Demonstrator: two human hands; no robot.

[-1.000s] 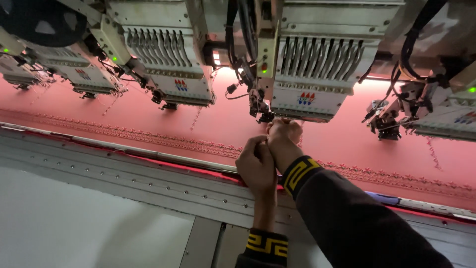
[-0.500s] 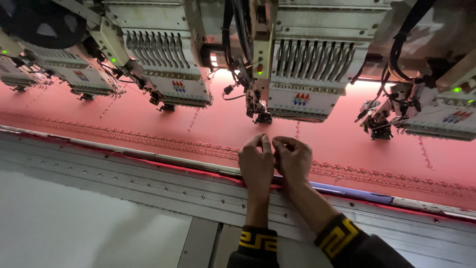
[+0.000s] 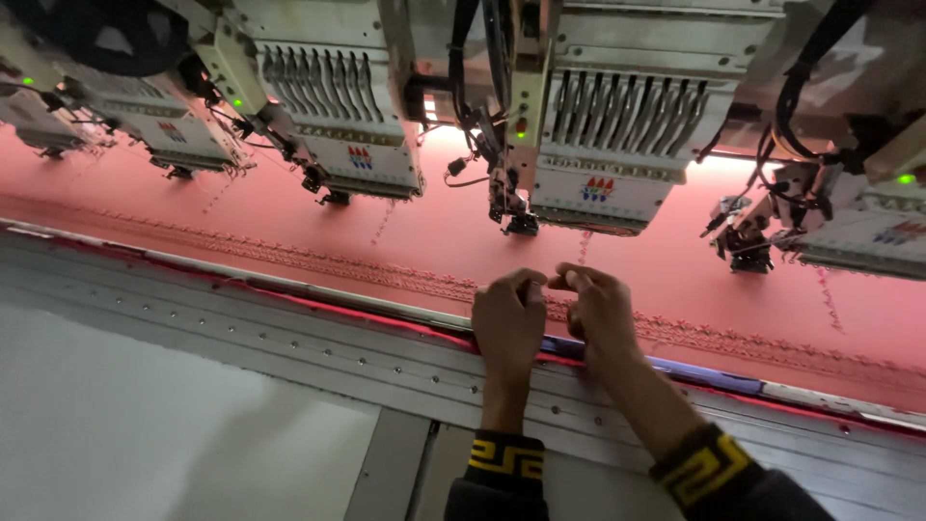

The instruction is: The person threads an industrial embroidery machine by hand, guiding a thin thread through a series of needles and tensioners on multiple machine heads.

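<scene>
My left hand [image 3: 508, 323] and my right hand [image 3: 598, 309] hover side by side over pink fabric [image 3: 434, 241] stretched under a row of embroidery machine heads. Both hands have their fingers curled and their fingertips pinched, almost touching each other. Whether a thread runs between them is too fine to see. They sit just below the middle embroidery head [image 3: 588, 145] and its needle area [image 3: 516, 217]. A stitched border line [image 3: 289, 256] runs across the fabric under my hands. Dark sleeves with yellow-patterned cuffs cover my wrists.
More embroidery heads stand at the left [image 3: 338, 106] and right [image 3: 849, 203], with cables hanging between them. A grey metal frame rail with screws [image 3: 289, 338] edges the fabric, and a pale table panel [image 3: 145, 434] lies in front of it.
My hands have come down from right beneath the middle head's needle toward the frame rail. My right arm has pulled back, and the hands have drifted slightly apart.
</scene>
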